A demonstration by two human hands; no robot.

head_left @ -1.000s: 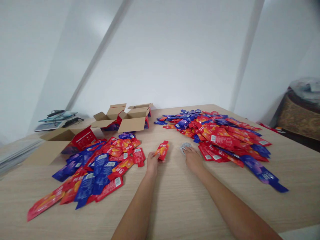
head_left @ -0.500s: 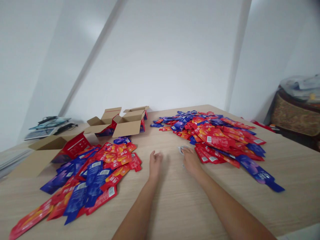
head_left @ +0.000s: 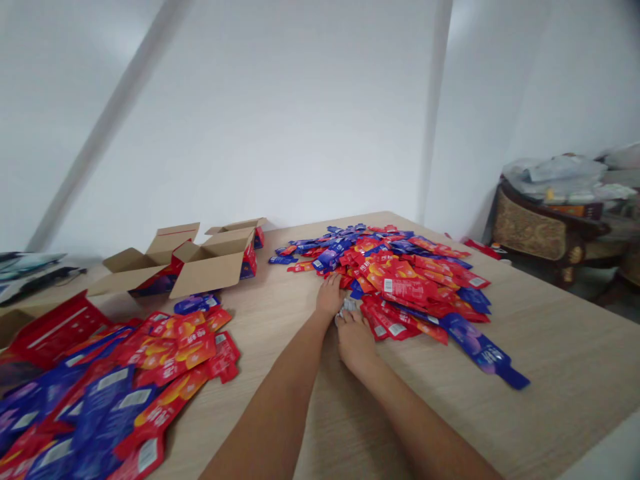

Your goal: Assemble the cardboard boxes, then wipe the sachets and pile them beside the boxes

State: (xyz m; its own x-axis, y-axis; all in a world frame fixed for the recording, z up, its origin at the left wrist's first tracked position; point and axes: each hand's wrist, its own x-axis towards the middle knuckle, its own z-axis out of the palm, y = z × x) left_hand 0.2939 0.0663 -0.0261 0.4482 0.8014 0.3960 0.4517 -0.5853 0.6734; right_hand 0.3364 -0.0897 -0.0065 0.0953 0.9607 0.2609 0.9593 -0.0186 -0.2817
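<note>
My right hand [head_left: 356,343] has its fingers closed on a small, crumpled silvery-white piece [head_left: 349,306] that lies low on the table; its exact kind is too blurred to tell. Just beyond it, my left hand [head_left: 329,299] reaches to the near-left edge of the big pile of red and blue sachets [head_left: 400,267]. Its fingers look extended, and the tips lie beside the silvery piece and the pile. Red sachets with barcodes [head_left: 387,320] lie right of my right hand. A blue sachet [head_left: 483,347] sticks out from the pile's near right.
A second heap of red and blue sachets [head_left: 175,353] covers the table's left side. Behind it stand open cardboard boxes [head_left: 213,267]. Dark and pale flat items [head_left: 30,270] lie far left. A carved armchair [head_left: 535,223] loaded with plastic bags stands beyond the table's right edge.
The view has turned right. My left hand has moved forward and right to the big pile, close beside my right hand. The right hand keeps the silvery piece, now nearer the left hand.
</note>
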